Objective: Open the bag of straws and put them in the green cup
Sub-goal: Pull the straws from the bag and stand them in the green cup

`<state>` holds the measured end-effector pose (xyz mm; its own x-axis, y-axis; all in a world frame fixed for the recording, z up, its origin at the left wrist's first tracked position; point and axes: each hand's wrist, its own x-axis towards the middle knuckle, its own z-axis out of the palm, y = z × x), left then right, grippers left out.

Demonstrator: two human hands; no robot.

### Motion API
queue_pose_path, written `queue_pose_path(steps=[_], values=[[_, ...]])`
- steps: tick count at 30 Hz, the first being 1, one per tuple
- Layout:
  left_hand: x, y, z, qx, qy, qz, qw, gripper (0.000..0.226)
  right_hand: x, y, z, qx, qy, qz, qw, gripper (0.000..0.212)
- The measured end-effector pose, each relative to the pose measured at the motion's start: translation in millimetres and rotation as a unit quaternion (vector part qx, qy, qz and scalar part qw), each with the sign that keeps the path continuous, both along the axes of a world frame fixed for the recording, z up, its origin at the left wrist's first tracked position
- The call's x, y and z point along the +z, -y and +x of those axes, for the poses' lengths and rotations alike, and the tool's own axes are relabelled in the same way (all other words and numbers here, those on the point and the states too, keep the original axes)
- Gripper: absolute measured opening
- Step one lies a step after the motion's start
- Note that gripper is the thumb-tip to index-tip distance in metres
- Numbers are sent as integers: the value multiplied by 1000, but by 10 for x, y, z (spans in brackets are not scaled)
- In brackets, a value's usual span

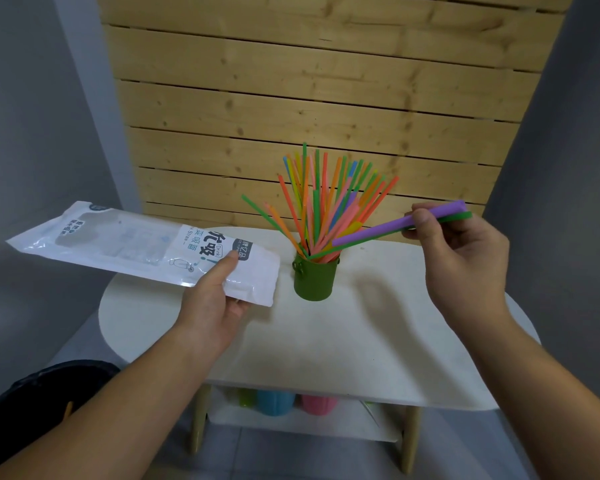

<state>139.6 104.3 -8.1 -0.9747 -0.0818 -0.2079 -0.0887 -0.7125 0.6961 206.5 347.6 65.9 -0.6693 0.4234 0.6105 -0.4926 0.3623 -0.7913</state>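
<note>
Risk: the green cup [315, 279] is narrow, already crowded with fanned straws [321, 202], and could tip if the incoming ends snag (judgement). The right hand [465, 258] pinches a purple straw [395, 226] and a green one, tips just above the rim. The left hand [215, 299] grips the glossy, flat bag [136, 244] above the matte white desk [326, 341].

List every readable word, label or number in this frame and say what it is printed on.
"Drink": on the straw bag held by the left hand.
"Straw": same bag, partly legible small print.
Large Chinese characters on the bag: visible; I won't transcribe them.
Dark brand patch and top-corner print: too small to read.
Nothing else carries text.
</note>
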Motion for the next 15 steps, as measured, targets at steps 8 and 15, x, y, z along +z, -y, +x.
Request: queue_pose_path(steps=[8,15], values=[[-11,-35,24,-11,7,-14,1000,34,53,2,33,5,-3,0,1000,8],[-8,-48,33,-12,10,-12,1000,32,-28,87,-65,39,43,32,998,17]])
